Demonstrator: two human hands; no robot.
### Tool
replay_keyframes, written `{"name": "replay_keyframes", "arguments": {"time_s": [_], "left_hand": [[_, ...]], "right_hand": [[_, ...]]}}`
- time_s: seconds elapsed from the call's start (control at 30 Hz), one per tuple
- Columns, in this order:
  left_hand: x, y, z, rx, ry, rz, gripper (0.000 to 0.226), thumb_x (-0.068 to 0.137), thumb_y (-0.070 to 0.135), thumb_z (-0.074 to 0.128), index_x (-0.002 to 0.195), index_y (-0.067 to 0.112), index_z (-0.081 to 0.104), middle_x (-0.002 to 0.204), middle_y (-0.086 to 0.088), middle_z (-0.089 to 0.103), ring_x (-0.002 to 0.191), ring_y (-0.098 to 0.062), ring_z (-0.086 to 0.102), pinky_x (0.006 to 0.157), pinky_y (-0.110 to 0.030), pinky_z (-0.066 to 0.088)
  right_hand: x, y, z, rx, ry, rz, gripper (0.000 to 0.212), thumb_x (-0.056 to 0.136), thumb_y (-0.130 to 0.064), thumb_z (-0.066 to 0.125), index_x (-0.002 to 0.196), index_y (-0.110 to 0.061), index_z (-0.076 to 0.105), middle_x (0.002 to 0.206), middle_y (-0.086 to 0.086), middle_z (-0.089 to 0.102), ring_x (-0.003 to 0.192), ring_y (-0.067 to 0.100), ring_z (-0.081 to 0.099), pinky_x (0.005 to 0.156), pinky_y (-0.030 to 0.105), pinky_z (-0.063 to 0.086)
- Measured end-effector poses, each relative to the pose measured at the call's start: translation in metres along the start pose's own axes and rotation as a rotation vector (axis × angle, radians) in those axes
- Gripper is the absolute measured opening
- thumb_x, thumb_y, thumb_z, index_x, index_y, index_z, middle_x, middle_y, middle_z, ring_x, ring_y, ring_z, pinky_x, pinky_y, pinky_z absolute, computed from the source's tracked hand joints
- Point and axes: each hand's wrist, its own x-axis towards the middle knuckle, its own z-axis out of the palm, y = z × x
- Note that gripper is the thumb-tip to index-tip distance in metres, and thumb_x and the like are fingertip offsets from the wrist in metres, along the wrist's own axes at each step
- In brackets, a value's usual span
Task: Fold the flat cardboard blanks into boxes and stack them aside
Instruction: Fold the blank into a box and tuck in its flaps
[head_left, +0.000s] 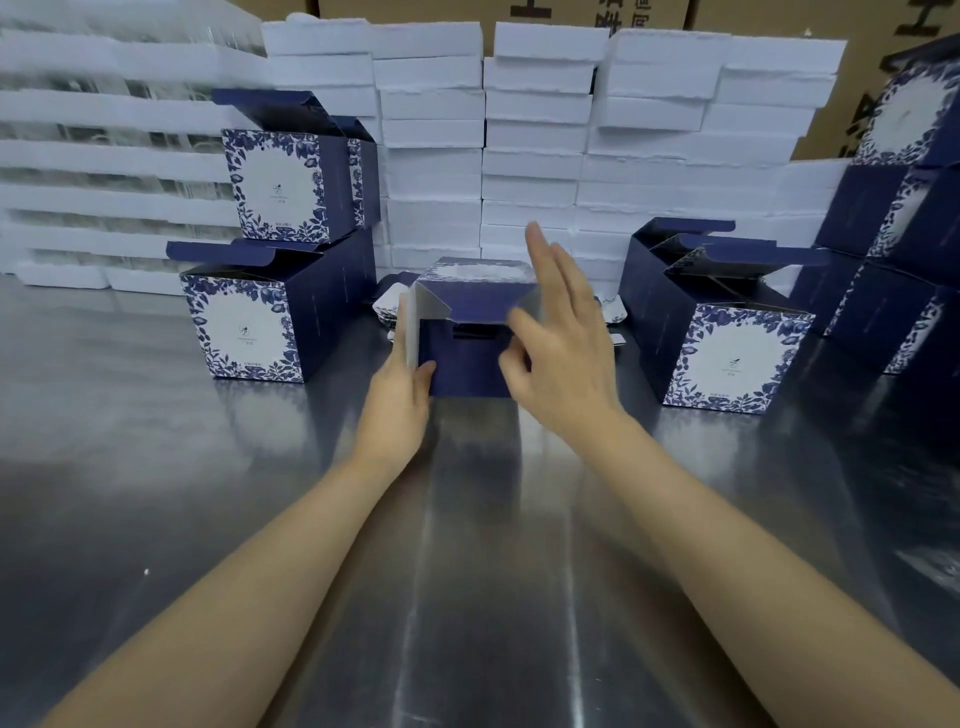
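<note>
We had the box (462, 364) between both hands. Left hand (402, 384) gripped its near-left corner, fingertips hidden behind the flap. Right hand (561, 343) was blurred, fingers spread wide. Flat blanks (387, 306) beyond were mostly hidden.

Left hand (400, 387) grips the half-folded box (462, 364); right hand (563, 358), flat, touches its right side.

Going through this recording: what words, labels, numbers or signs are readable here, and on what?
Brown cartons at the back: large black characters, cut off by the frame edge and the stacks; not readable.
Folded boxes: a small logo and tiny print on the white panels; too blurred to read.
Box being folded: no text shows.
White stacks: no text shows.
</note>
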Motion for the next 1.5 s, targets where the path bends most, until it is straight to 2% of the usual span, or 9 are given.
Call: {"name": "replay_keyframes", "arguments": {"time_s": [0.1,0.23,0.5,0.73,0.93,1.03,1.13,1.27,1.5], "left_hand": [[-0.004,0.006,-0.005,0.002,-0.068,0.118,0.074,0.100,0.003,0.043,0.151,0.035,-0.001,0.132,0.001,0.055,0.103,-0.013,0.058,0.088,-0.019,0.042],[-0.004,0.009,-0.009,-0.022,-0.070,0.314,0.075,0.099,0.005,0.049,0.148,0.039,0.004,0.158,0.001,0.028,0.137,-0.009,0.038,0.109,-0.027,0.039],[-0.007,0.010,-0.013,0.298,0.001,0.445,0.067,0.088,0.003,0.066,0.146,0.022,0.039,0.155,0.001,0.033,0.103,-0.025,0.065,0.067,-0.046,0.056],[-0.002,0.010,-0.021,0.227,-0.108,0.572,0.051,0.090,-0.014,0.052,0.139,0.000,0.047,0.147,-0.021,0.038,0.119,-0.039,0.052,0.092,-0.051,0.051],[-0.003,0.008,-0.012,0.061,-0.100,0.554,0.058,0.087,-0.019,0.047,0.141,0.003,0.043,0.146,-0.011,0.033,0.128,-0.028,0.043,0.096,-0.042,0.051],[-0.003,0.007,-0.011,0.045,-0.074,0.550,0.060,0.087,-0.020,0.046,0.142,0.003,0.042,0.144,-0.004,0.032,0.127,-0.024,0.043,0.097,-0.040,0.050],[-0.003,0.008,-0.013,0.054,-0.078,0.524,0.061,0.087,-0.022,0.044,0.142,0.002,0.042,0.145,-0.010,0.034,0.129,-0.028,0.042,0.098,-0.044,0.049],[-0.005,0.012,-0.015,0.060,-0.079,0.539,0.056,0.088,-0.018,0.043,0.141,0.000,0.043,0.146,-0.015,0.036,0.129,-0.032,0.043,0.098,-0.046,0.049],[-0.006,0.012,-0.016,0.107,0.006,0.568,0.047,0.090,-0.009,0.046,0.135,0.000,0.050,0.144,-0.015,0.039,0.124,-0.033,0.045,0.094,-0.046,0.051]], "right_hand": [[0.017,0.000,-0.012,0.102,-0.142,0.177,0.020,0.079,-0.011,0.056,0.089,-0.007,0.073,0.155,0.006,0.033,0.141,0.028,0.028,0.092,0.038,0.044],[0.035,0.013,-0.030,0.290,-0.307,0.388,0.049,0.086,-0.017,0.037,0.128,-0.017,0.063,0.151,-0.004,0.037,0.140,0.011,0.020,0.103,0.025,0.032],[0.037,0.035,-0.044,0.366,-0.428,0.294,0.072,0.078,0.010,0.040,0.136,-0.030,0.054,0.132,-0.007,0.057,0.106,0.023,0.042,0.090,0.025,0.039],[0.033,0.042,-0.040,0.375,-0.364,0.261,0.068,0.085,0.001,0.062,0.143,-0.029,0.044,0.127,0.004,0.056,0.108,0.021,0.040,0.088,0.018,0.030],[0.030,0.039,-0.046,0.516,-0.326,0.224,0.094,0.086,0.009,0.046,0.149,-0.048,0.003,0.130,-0.022,0.047,0.108,0.009,0.048,0.090,0.009,0.037],[0.031,0.033,-0.047,0.571,-0.344,0.217,0.075,0.080,0.003,0.032,0.147,-0.031,0.036,0.125,-0.009,0.060,0.113,0.012,0.051,0.099,0.018,0.038],[0.030,0.029,-0.046,0.574,-0.329,0.242,0.042,0.084,-0.005,0.039,0.108,-0.013,0.074,0.122,-0.003,0.063,0.119,0.015,0.047,0.101,0.023,0.036],[0.028,0.034,-0.042,0.536,-0.376,0.351,0.004,0.082,-0.021,0.075,0.086,-0.020,0.075,0.132,-0.009,0.054,0.126,0.009,0.044,0.098,0.021,0.037],[0.026,0.035,-0.035,0.472,-0.421,0.318,0.028,0.073,-0.020,0.082,0.091,-0.024,0.060,0.127,-0.011,0.046,0.120,0.011,0.044,0.092,0.013,0.031]]}}
